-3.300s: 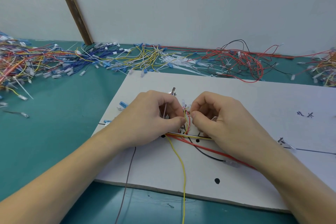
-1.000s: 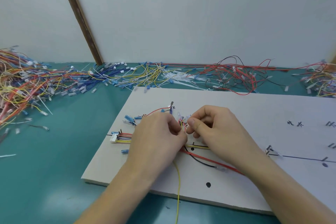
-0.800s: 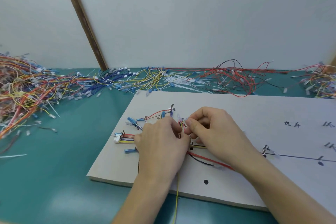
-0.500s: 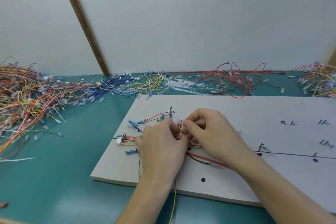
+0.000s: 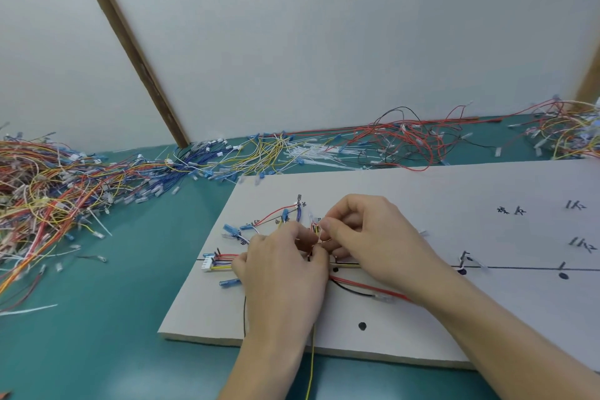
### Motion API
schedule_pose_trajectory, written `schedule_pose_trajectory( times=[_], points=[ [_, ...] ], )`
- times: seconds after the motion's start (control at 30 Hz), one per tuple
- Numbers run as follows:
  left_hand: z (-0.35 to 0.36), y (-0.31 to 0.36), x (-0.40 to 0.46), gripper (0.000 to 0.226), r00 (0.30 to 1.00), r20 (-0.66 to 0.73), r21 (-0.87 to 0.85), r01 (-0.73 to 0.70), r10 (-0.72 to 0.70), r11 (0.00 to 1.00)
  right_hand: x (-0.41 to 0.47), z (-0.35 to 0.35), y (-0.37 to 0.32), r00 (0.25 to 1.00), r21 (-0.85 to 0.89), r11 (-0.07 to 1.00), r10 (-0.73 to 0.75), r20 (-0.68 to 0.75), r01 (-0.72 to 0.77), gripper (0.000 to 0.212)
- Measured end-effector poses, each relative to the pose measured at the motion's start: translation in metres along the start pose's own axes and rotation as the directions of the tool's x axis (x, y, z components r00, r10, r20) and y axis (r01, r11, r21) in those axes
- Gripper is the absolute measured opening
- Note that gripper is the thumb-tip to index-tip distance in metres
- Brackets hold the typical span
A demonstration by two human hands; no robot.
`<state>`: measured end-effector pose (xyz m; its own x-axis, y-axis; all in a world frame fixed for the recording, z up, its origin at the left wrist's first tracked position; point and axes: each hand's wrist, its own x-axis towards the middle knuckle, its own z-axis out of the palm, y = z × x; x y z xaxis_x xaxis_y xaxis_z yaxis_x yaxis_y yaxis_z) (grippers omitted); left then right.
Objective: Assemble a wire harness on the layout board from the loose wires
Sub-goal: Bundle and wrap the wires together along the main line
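Both hands, left [image 5: 285, 265] and right [image 5: 363, 237], pinch a small wire bundle [image 5: 316, 230] mid-board [image 5: 422, 191], apparently binding a junction. Next likely comes cinching it, without dislodging routed wires.

Teal table [image 5: 97, 334], yr bench: white layout board [image 5: 422, 198] lies flat on it under yr fingers [image 5: 328, 226]. Loose wires, mixed colours [image 5: 48, 191], heaped far left of fingers; yellow/blue wires [image 5: 246, 156], red/blk wires [image 5: 406, 140] along back edge beyond them.
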<state>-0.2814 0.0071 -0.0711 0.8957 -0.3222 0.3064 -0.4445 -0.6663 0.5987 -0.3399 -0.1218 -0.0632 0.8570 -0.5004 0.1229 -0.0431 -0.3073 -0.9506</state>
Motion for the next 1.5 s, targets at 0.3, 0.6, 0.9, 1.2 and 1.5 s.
schedule_pose_trajectory(
  times=[0.3, 0.6, 0.9, 1.2, 1.5],
  points=[
    [0.0019, -0.0004, -0.0041, 0.012, 0.999, -0.042, 0.015, -0.013, 0.013, 1.000, -0.0002, 0.0045, -0.0013, 0.998, 0.031, 0.999, 0.028, -0.052, -0.027, 0.017],
    [0.0034, -0.0017, -0.0006, 0.013, 1.000, -0.017, 0.024, -0.008, 0.009, 1.000, -0.0004, 0.0036, -0.0059, 0.995, 0.045, 0.998, -0.028, -0.100, 0.033, 0.019],
    [0.0031, -0.0032, 0.0007, 0.015, 1.000, -0.006, 0.017, 0.006, -0.006, 1.000, 0.0021, 0.0023, -0.0034, 0.999, 0.128, 0.991, 0.030, 0.025, -0.033, 0.011],
    [0.0033, -0.0004, 0.0028, 0.011, 1.000, -0.004, 0.059, 0.023, -0.022, 0.998, 0.0014, 0.0014, -0.0037, 1.000, 0.003, 1.000, 0.010, -0.015, -0.010, 0.018],
    [0.0041, -0.0023, 0.0042, 0.014, 0.999, 0.026, 0.051, 0.020, -0.021, 0.998, 0.0057, 0.0045, -0.0020, 0.993, 0.163, 0.982, 0.104, -0.054, -0.094, 0.022]
  ],
)
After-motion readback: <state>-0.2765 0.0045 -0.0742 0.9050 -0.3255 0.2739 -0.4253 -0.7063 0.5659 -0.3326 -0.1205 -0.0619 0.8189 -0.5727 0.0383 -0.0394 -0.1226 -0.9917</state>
